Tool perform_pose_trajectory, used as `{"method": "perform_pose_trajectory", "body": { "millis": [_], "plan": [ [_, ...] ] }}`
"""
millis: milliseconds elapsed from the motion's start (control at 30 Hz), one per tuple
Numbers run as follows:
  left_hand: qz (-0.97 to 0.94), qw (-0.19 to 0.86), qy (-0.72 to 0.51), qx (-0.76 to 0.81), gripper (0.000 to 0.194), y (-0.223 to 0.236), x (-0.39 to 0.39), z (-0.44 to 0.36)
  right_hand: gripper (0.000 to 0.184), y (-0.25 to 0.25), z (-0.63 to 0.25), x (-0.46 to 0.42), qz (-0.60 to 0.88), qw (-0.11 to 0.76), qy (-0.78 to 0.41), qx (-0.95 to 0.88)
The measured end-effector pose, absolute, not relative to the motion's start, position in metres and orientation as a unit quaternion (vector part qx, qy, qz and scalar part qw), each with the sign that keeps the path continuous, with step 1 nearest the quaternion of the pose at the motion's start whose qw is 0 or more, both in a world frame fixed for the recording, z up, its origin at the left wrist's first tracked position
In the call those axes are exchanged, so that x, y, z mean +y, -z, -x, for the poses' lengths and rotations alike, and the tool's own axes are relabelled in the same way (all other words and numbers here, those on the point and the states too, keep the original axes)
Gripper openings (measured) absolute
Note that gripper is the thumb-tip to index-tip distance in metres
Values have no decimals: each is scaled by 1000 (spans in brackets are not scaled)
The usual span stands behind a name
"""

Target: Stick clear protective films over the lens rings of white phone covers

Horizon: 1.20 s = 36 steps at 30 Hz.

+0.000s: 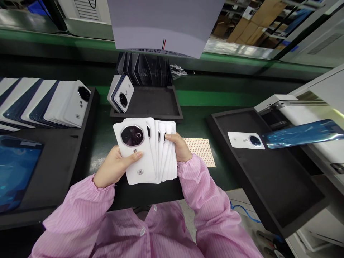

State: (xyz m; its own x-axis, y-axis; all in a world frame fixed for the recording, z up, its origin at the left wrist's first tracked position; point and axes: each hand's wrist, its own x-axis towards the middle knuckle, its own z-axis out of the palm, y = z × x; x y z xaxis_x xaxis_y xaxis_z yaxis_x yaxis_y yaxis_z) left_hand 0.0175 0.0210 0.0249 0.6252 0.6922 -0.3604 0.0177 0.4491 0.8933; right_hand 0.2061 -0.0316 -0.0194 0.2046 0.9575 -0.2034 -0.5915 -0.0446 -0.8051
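Note:
Between my hands is a fanned stack of white phone back covers, each with a dark camera window near its top. My left hand grips the left side, its thumb lying across the face of the front cover. On the right side, my right hand clasps the other end of the fan with its thumb on top; its fingers are hidden behind. Just behind the fan sits a black tray with white and dark blue covers leaning at its left side.
At left a black tray bears rows of white and blue covers. Another black tray at right has one white cover beside a blue glossy sheet. A sticker sheet lies on the dark bench. A large panel hangs overhead.

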Motion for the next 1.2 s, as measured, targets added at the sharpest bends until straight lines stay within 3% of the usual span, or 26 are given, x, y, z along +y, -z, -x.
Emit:
{"method": "perform_pose_trajectory", "body": {
  "millis": [133, 433, 833, 1200],
  "plan": [
    [-481, 763, -217, 373, 35, -24, 21, -18, 28, 18, -206, -32, 408, 655, -594, -228],
    [-514, 753, -191, 365, 40, -20, 22, -15, 15, 21, -207, -32, 404, 655, -599, -220],
    [-599, 685, -177, 376, 37, -21, 21, -14, 21, 22, -207, -30, 422, 631, -609, -231],
    [-492, 778, -158, 358, 34, -24, 24, -17, 23, 14, -208, -31, 386, 605, -652, -243]
  ]
}}
